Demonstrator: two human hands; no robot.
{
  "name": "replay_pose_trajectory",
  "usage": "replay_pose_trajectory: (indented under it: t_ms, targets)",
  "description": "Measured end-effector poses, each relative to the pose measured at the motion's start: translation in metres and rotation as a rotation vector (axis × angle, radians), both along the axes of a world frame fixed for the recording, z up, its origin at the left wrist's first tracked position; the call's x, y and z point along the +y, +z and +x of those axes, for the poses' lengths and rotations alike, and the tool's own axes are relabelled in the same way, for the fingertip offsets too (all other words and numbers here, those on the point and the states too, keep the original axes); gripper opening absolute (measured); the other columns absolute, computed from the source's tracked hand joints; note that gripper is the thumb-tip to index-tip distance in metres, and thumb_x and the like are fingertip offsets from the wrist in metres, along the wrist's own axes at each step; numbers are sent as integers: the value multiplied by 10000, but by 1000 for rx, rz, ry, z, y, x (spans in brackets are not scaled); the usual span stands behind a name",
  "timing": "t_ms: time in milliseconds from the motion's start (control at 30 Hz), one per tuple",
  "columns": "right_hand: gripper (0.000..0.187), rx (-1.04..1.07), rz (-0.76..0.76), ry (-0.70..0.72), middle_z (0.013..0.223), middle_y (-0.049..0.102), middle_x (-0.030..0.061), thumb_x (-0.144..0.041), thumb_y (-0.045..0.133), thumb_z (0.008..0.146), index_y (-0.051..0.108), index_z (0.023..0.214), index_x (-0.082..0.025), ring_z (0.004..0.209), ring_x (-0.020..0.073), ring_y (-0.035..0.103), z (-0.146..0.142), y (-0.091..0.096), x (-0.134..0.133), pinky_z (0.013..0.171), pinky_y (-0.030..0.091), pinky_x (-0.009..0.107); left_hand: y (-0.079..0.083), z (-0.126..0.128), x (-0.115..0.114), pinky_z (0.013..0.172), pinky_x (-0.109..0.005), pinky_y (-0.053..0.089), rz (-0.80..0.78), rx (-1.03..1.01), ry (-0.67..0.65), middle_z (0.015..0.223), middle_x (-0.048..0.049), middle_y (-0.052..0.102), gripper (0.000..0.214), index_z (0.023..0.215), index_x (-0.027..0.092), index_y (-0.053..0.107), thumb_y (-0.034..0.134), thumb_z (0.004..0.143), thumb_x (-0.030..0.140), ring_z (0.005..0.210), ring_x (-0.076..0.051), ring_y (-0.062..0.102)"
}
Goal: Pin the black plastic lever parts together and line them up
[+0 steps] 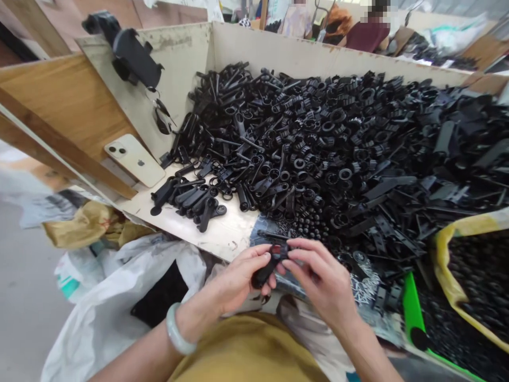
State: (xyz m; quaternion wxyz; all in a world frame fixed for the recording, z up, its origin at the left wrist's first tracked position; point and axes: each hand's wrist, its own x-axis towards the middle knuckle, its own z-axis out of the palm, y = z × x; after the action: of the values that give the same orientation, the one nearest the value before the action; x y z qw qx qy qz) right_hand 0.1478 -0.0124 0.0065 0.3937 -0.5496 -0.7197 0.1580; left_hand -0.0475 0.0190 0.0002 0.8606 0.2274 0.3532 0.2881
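Near the front edge of the bench, my left hand is closed around a black plastic handle-shaped part with a small red spot near its upper end. The fingertips of my right hand pinch that same upper end. Whether they hold a separate small piece there cannot be seen. Just beyond my hands lie small dark screws on a blue sheet. Several similar black handle parts lie grouped on the white bench top to the left.
A large heap of black plastic parts fills the walled bench. A white phone leans at the left, below a black phone holder. A yellow-rimmed sack of small black pieces stands right, a white bag left. Another person is far behind.
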Motion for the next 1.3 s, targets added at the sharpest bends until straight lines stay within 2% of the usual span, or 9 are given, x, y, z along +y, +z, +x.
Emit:
replay_pose_trajectory:
  t_ms: [67,233,400,633,800,967,1100,1200,1300]
  targets:
    - [101,-43,21,61,1171,738,76,-223,644,987,722,1043,-255,741,138,713,0,-3,-13,620,589,248,-1,7,-8,542,-231,409,0,20,-2,788,-17,659,450,1197,160,657,779,837,401,603,-113,586]
    - [342,-56,51,29,1146,723,88,-170,651,972,666,1300,-266,951,198,743,12,-12,-26,699,638,263,-2,21,-21,585,-251,397,126,163,-67,655,20,605,458,1213,149,665,703,886,467,590,-116,528]
    - [405,-120,104,86,1137,690,105,-139,615,1001,646,1381,-277,894,182,746,24,-14,-33,741,643,268,-1,32,-25,566,-248,375,264,270,-148,666,20,567,347,1070,161,693,611,938,472,580,-108,502]
    - [500,-204,131,170,1151,688,125,-134,566,1030,530,1511,-265,881,175,744,37,-18,-41,683,634,236,-3,37,-27,542,-247,339,295,345,-229,640,16,547,288,945,170,658,551,965,436,562,-110,471]
    - [565,-311,107,364,1230,687,138,-67,505,1025,458,1561,-239,951,177,742,54,-20,-42,737,628,236,10,31,-26,522,-253,312,323,403,-375,618,43,501,242,931,170,628,459,970,339,530,-107,417]
    - [499,-281,90,484,1184,682,143,-73,492,1025,521,1511,-181,954,196,733,60,-17,-39,719,629,254,20,30,-30,648,-243,391,509,524,-483,773,37,545,112,918,179,623,544,915,258,698,-118,483]
    - [381,41,-96,426,1167,651,90,-264,597,1027,639,1405,-289,808,156,699,51,-7,-42,675,623,246,21,28,-36,698,-248,439,524,480,-460,821,19,600,155,967,170,617,553,948,310,757,-129,543]
    - [465,327,-227,230,1170,642,85,-429,613,1011,598,1458,-303,653,122,616,34,-7,-50,566,587,233,25,25,-38,755,-269,482,597,443,-419,896,-4,666,234,1125,186,643,514,985,321,807,-146,589]
    - [338,483,-222,28,1049,714,66,-404,585,1023,714,1314,-290,846,183,695,11,-21,-56,740,611,270,27,22,-38,922,-315,498,820,516,-331,1150,-44,717,318,1274,228,639,522,980,260,1003,-185,631]
